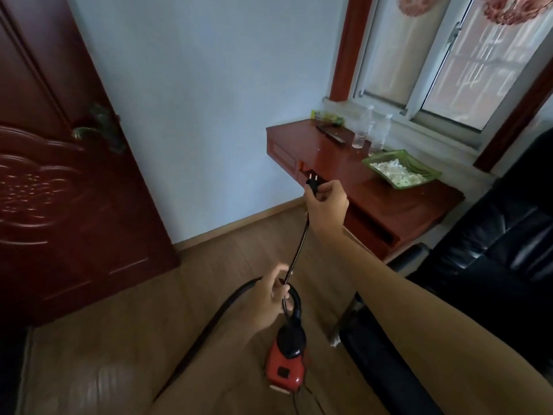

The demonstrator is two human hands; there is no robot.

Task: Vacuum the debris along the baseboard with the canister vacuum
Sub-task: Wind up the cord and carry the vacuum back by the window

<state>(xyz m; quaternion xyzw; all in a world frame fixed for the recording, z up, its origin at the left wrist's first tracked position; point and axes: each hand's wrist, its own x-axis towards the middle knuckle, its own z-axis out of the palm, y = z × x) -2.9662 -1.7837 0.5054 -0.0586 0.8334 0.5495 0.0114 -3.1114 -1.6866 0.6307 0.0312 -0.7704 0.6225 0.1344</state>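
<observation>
**Plug held up, vacuum on the floor**

The right hand (pixel 327 205), in the middle of the frame, pinches the black plug (pixel 312 182) with curled fingers, and the two pins point up. From the plug the black cord (pixel 299 247) goes down to the left hand (pixel 266 301), which is lower in the frame and closes its fingers around the cord.

The red vacuum (pixel 285 366) stands on the wooden floor (pixel 119 339) at the bottom centre, just under the left hand. Its black hose (pixel 215 319) curves away to the lower left.

The baseboard (pixel 239 220) runs along the white wall behind the hands. At the right, a red-brown surface (pixel 302 139) carries a green dish (pixel 431 175) and two clear bottles (pixel 360 127). A dark red door (pixel 59 175) fills the left side.
</observation>
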